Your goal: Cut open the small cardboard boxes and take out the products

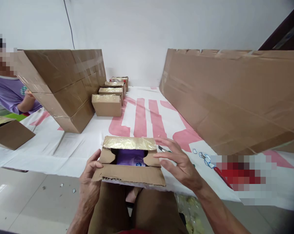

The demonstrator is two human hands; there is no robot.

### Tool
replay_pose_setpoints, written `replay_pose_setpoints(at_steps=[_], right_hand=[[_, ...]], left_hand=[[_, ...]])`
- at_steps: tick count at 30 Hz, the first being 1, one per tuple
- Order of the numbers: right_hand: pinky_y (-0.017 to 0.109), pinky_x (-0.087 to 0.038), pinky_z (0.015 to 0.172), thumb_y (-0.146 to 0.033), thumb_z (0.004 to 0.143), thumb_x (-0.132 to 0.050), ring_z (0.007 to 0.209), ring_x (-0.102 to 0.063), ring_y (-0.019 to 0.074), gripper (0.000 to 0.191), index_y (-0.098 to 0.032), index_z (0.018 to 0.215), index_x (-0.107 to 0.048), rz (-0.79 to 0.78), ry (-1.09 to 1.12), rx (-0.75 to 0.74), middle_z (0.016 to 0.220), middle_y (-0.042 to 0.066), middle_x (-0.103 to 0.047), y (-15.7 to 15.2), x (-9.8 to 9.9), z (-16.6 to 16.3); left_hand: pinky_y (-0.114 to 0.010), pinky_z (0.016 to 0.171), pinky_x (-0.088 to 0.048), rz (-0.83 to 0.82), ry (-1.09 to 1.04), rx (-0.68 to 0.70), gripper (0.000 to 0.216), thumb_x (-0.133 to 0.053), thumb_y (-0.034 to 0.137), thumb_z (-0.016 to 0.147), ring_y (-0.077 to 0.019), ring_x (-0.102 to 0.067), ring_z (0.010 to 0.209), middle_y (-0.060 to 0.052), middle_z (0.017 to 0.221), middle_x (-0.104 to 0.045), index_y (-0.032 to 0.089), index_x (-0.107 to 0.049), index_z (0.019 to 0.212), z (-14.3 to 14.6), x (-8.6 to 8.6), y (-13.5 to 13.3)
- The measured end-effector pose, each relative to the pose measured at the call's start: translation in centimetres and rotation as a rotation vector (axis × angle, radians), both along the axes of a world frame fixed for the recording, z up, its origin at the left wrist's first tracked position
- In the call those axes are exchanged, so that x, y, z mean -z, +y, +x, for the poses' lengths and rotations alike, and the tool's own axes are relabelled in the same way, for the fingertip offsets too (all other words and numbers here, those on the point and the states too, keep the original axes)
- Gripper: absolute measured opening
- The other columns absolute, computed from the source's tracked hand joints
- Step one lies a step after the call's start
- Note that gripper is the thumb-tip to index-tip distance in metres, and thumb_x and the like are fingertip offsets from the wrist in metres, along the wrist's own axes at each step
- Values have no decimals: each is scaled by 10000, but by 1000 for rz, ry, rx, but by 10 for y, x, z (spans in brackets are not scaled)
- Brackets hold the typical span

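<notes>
A small cardboard box (129, 174) rests at the table's near edge, tilted toward me with its top open. Its long front flap hangs outward and the short end flaps fold partly over the opening. Inside lies a purple item (129, 156) in shiny wrap with a small blue round label. My left hand (89, 170) grips the box's left end, thumb and fingertips on its edge. At the right end, my right hand (178, 162) has its fingers spread, the tips at the end flap. Behind that hand, a thin dark blade (163, 148) shows partly.
Several small boxes (106, 105) stand in a row by a stack of cartons (64, 87) on the left. A large cardboard panel (234, 97) borders the right. Small label pieces (205, 157) and a red handle (222, 177) lie nearby. Another person (12, 94) sits far left.
</notes>
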State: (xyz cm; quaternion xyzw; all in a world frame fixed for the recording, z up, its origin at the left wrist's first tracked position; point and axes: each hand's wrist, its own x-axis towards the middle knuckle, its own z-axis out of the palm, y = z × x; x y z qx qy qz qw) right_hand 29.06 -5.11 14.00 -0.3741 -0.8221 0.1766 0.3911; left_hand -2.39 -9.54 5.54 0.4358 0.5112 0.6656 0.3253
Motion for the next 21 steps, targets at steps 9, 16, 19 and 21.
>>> replay_pose_setpoints(at_steps=[9, 16, 19, 21], right_hand=[[582, -406, 1137, -403, 1000, -588, 1407, -510, 341, 415, -240, 1374, -664, 121, -363, 152, 1538, 151, -556, 45, -20, -28], [461, -523, 1018, -405, 994, -548, 1174, -699, 295, 380, -193, 1255, -725, -338, -436, 25, 1273, 107, -757, 107, -18, -40], [422, -540, 1016, -429, 994, -545, 1173, -710, 280, 407, -180, 1256, -732, -480, -344, -66, 1282, 105, -758, 115, -7, -36], [445, -516, 1073, -462, 1000, -539, 1250, -674, 288, 448, -183, 1304, -712, -487, -278, -52, 1359, 115, -721, 114, 0, -33]], left_hand=[[-356, 938, -575, 25, 23, 40, 263, -836, 382, 784, -316, -644, 1275, -122, 1450, -627, 204, -642, 776, 6, -14, -1], [-386, 990, -555, 21, 61, 19, 280, -824, 403, 797, -320, -623, 1306, -132, 1445, -630, 207, -623, 792, 8, -13, 0], [-397, 1005, -549, 21, 54, 18, 289, -837, 400, 781, -329, -612, 1324, -137, 1448, -627, 209, -624, 816, 10, -13, -1], [-409, 1015, -544, 27, 57, 17, 305, -849, 407, 765, -337, -604, 1332, -137, 1441, -631, 211, -625, 832, 11, -13, -2]])
